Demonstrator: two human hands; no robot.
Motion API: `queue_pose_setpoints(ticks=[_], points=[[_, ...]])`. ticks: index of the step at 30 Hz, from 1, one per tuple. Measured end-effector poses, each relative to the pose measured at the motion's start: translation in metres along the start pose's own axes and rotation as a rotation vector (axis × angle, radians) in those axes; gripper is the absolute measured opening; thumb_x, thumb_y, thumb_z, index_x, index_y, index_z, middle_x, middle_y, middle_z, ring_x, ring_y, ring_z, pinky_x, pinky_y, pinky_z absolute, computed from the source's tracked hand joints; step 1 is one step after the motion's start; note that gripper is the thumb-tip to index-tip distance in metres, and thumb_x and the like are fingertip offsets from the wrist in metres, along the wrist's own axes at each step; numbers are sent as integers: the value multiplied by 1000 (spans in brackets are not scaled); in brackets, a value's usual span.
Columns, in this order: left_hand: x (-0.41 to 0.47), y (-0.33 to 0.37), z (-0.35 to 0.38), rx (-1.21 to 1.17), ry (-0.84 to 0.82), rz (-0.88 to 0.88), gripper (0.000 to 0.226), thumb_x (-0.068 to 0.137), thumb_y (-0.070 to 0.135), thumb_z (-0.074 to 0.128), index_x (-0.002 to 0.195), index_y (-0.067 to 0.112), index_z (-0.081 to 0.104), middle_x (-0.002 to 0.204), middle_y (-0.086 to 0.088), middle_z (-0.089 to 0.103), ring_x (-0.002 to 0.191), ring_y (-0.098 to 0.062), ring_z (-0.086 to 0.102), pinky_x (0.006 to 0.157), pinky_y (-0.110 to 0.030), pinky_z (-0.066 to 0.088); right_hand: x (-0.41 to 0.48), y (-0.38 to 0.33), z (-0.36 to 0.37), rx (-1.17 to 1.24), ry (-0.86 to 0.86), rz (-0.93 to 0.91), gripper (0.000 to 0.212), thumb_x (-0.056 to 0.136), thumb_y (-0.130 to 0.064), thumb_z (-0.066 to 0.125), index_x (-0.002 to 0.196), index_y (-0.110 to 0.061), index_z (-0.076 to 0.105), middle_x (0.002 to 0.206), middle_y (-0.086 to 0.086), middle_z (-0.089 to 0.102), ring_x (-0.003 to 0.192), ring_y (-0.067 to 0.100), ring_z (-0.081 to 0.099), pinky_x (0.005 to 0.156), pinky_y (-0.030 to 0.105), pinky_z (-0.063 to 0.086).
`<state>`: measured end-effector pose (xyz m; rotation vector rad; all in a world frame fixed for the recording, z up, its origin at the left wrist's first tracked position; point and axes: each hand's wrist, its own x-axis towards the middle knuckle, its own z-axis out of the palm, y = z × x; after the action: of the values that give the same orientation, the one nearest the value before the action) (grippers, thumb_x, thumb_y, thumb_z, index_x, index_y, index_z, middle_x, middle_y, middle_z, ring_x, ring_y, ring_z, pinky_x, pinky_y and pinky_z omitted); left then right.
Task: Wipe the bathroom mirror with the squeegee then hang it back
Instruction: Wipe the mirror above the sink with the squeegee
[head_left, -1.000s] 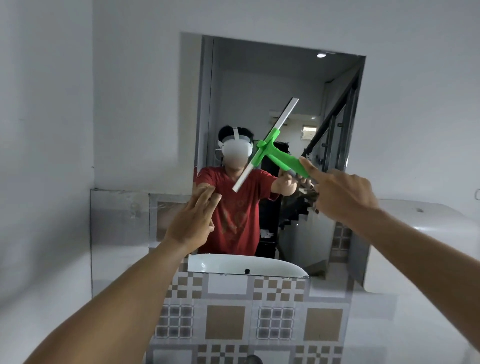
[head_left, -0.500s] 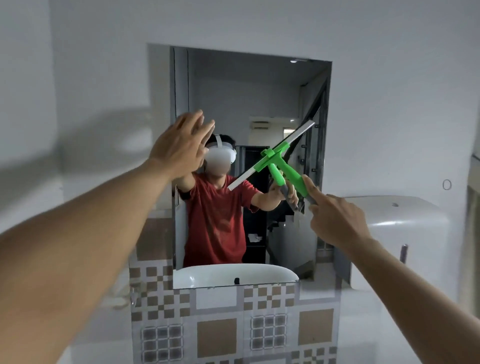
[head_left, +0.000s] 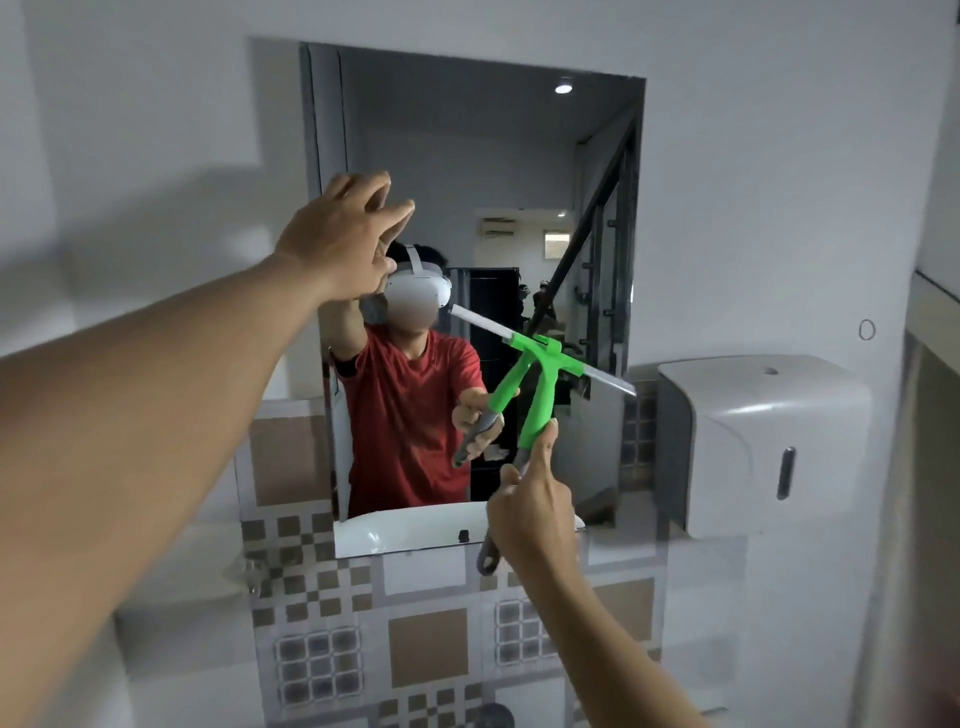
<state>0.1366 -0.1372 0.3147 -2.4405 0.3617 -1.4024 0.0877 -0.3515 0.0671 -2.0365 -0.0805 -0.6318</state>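
The right hand (head_left: 535, 512) grips the squeegee (head_left: 540, 384) by its handle, blade pressed against the mirror (head_left: 467, 156) low on its right side. The blade's long axis slopes down to the right; half a second ago it sloped upward. The left hand (head_left: 337, 244), released, fingers spread, hovers at the mirror's left edge.

Wall (head_left: 753, 156): pale grey, carrying everything here
Mirror (head_left: 467, 171): mounted flat, straight ahead of the grip
Dispenser (head_left: 753, 441): white, fixed right of the grip
Tiles (head_left: 426, 654): brown-and-grey band below the grip (partly blurred)
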Motion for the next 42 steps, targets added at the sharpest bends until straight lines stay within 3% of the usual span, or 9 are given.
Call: queue_pose_setpoints(ticks=[5, 9, 12, 18, 22, 24, 30, 38, 42], points=[[2, -3, -10, 14, -36, 16, 71, 85, 41, 74, 148, 23, 48, 146, -9, 43, 133, -36, 38, 88, -55, 55, -14, -39, 47, 255, 27, 58, 78, 103, -23, 40, 156, -31, -17, 80, 5, 70, 68, 22, 68, 65, 47, 60], [1, -4, -14, 32, -47, 18, 73, 85, 43, 74, 150, 25, 46, 150, -8, 41, 135, -35, 37, 89, -55, 54, -25, -60, 70, 245, -30, -44, 91, 100, -15, 41, 146, -43, -32, 89, 6, 70, 74, 25, 69, 68, 50, 60], [2, -6, -17, 49, -66, 22, 74, 86, 44, 74, 152, 27, 46, 151, -7, 41, 135, -34, 38, 89, -53, 52, -31, -55, 77, 48, -33, -177, 102, 99, -11, 45, 141, -45, -41, 90, 8, 68, 71, 23, 66, 63, 46, 59], [1, -9, -17, 70, -64, 19, 75, 86, 46, 74, 153, 28, 45, 153, -6, 39, 136, -34, 38, 90, -54, 54, -28, -33, 61, -325, -43, -304, 90, 96, -9, 45, 155, -23, -21, 89, 10, 68, 57, 19, 60, 50, 36, 56], [0, -10, -17, 81, -56, 17, 74, 86, 47, 73, 152, 28, 45, 152, -7, 39, 135, -35, 38, 88, -53, 54, -21, -27, 22, -605, -81, -375, 92, 90, -7, 45, 158, -25, -14, 104, 13, 65, 52, 20, 41, 42, 29, 23], [-1, -9, -15, 74, -54, 17, 74, 88, 45, 72, 153, 26, 43, 154, -8, 38, 137, -36, 36, 90, -55, 54, -19, -21, 4, -730, -103, -407, 89, 92, -7, 42, 159, -28, -13, 103, 12, 64, 48, 19, 33, 43, 31, 19], [-3, -4, -7, 50, -50, 7, 74, 91, 42, 70, 155, 24, 40, 163, -10, 30, 145, -36, 30, 96, -56, 52, 9, 3, -41, -918, -119, -546, 84, 97, -11, 39, 157, -35, -14, 100, 11, 60, 56, 21, 51, 53, 35, 53], [-13, 4, -2, 47, 27, -14, 69, 88, 30, 74, 150, 17, 46, 157, -15, 36, 138, -39, 38, 100, -54, 50, 37, 29, -86, -1067, -59, -640, 82, 98, -15, 40, 156, -38, -14, 99, 9, 64, 60, 23, 63, 46, 31, 45], [-45, 13, 22, 48, 87, -11, 74, 81, 26, 78, 148, 16, 50, 153, -15, 39, 136, -37, 40, 108, -51, 47, 47, 40, -101, -1056, -13, -584, 84, 96, -13, 41, 157, -38, -10, 91, 8, 63, 59, 24, 64, 51, 35, 54]])
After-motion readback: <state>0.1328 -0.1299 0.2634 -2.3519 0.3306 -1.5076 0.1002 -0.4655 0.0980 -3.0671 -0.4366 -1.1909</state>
